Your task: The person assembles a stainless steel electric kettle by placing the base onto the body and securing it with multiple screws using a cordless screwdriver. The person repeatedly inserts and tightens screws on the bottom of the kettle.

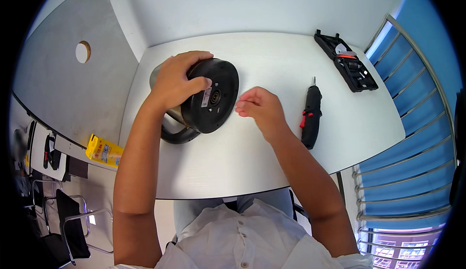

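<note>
The left hand (pixel 177 81) clasps a tipped electric kettle (pixel 199 114), its base (pixel 226 82) facing the right hand (pixel 262 109), fingers bunched beside it.

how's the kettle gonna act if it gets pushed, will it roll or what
The kettle could rock or roll, being rounded and tipped over, with its base facing sideways. The handle sticking out would probably stop a full roll. Its body looks like smooth metal, so likely stiff and perhaps slippery.
</note>
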Demonstrator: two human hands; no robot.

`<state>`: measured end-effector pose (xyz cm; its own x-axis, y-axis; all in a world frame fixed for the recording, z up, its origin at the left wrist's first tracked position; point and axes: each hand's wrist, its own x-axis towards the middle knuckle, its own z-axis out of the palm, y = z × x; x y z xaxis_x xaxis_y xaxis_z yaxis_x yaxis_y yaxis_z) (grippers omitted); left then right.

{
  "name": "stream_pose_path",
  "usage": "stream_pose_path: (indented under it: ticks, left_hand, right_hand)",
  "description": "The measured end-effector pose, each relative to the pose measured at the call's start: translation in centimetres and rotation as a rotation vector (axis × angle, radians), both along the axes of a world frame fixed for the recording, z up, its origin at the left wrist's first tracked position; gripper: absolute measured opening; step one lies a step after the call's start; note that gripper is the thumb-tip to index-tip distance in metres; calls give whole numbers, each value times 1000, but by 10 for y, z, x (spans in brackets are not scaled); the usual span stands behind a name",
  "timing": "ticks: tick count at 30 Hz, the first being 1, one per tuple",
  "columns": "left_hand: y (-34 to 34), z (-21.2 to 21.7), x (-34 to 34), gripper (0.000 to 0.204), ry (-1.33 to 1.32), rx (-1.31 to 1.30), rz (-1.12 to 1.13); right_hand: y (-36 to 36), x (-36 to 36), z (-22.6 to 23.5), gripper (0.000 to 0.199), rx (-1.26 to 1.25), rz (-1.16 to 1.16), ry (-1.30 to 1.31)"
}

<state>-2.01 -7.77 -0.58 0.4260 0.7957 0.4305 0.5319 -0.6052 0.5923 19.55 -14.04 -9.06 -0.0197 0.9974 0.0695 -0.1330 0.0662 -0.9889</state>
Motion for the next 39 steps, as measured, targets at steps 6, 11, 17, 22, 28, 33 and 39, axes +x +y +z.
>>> stream_pose_path:
  ticks: [6, 11, 17, 22, 28, 33, 39]
  left_hand:
    - [0, -1, 2, 56, -53, -69, -12]
    - [2, -1, 3, 57, -44, -62, -3]
    - [2, -4, 5, 58, -37, -21, -3]
    - [1, -3, 6, 58, -19, 1, -1]
    - [-2, -1, 9, 57, -18, 21, -12]
    - [-4, 4, 7, 61, 15, -75, -36]
    - [-2, 2, 6, 60, 31, -34, -35]
  right_hand:
    - [23, -17, -9, 8, 53, -68, -119]
    - [24, -19, -16, 7, -4, 15, 143]
    - [30, -16, -24, 8, 69, 56, -3]
    - [26, -24, -19, 10, 239, -61, -299]
    - [27, -31, -18, 11, 359, -178, -462]
    - [28, -30, -10, 13, 459, -185, -605]
    - [27, -27, 1, 15, 377, -141, -699]
